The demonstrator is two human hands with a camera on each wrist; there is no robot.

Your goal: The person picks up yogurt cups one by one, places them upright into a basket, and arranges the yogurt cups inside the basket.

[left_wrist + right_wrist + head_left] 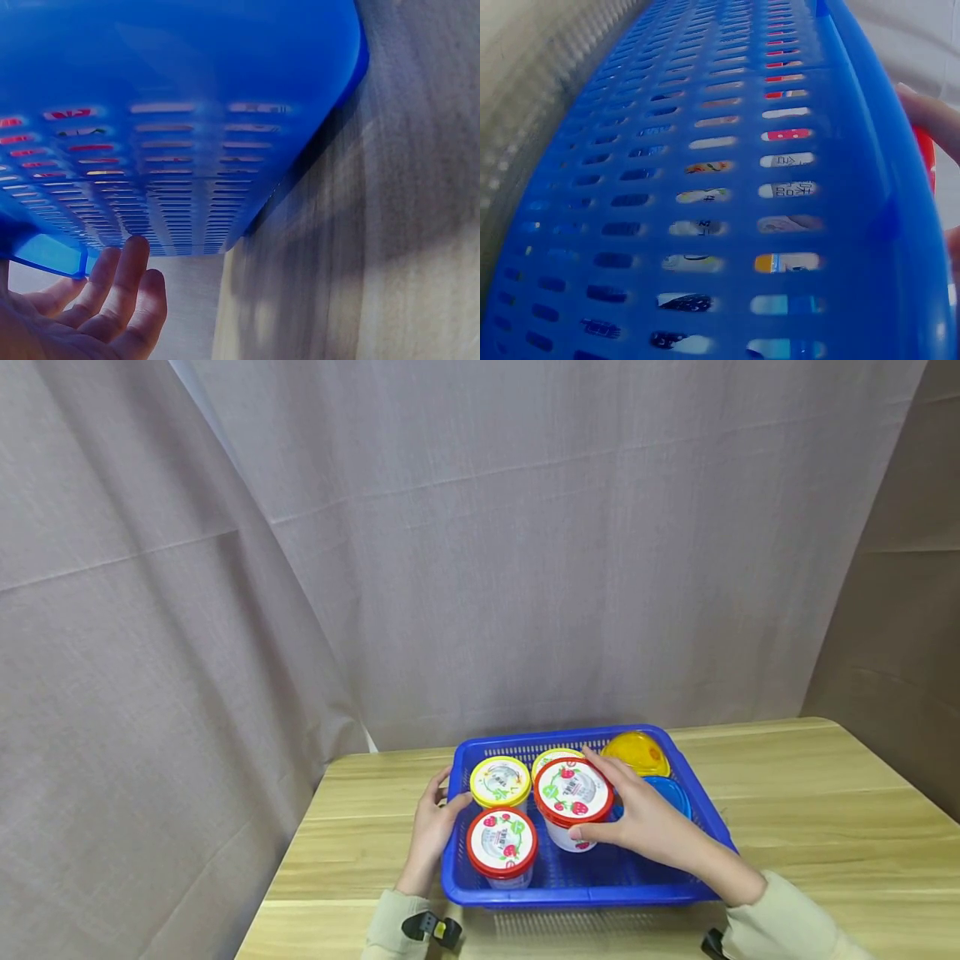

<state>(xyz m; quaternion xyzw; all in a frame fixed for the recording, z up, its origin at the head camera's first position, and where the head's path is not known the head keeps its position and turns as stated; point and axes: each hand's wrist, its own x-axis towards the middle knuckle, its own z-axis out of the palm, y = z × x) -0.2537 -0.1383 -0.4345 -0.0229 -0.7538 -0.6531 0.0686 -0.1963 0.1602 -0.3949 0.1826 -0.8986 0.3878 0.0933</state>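
A blue plastic basket with slotted walls stands on the table. My right hand grips a round tub with a red rim and strawberry-printed lid, thumb on the near side and fingers on the far side. It is held over the basket's middle; whether its base touches the floor is unclear. My left hand holds the basket's left rim, thumb over the edge. In the left wrist view its fingers are outside the slotted wall. Another red-lidded tub and a yellow-lidded tub sit at the basket's left.
Behind the held tub, a second yellow-lidded tub is partly hidden. An orange-yellow container and a blue-lidded one lie at the basket's right. The wooden table extends to both sides, with a grey curtain behind.
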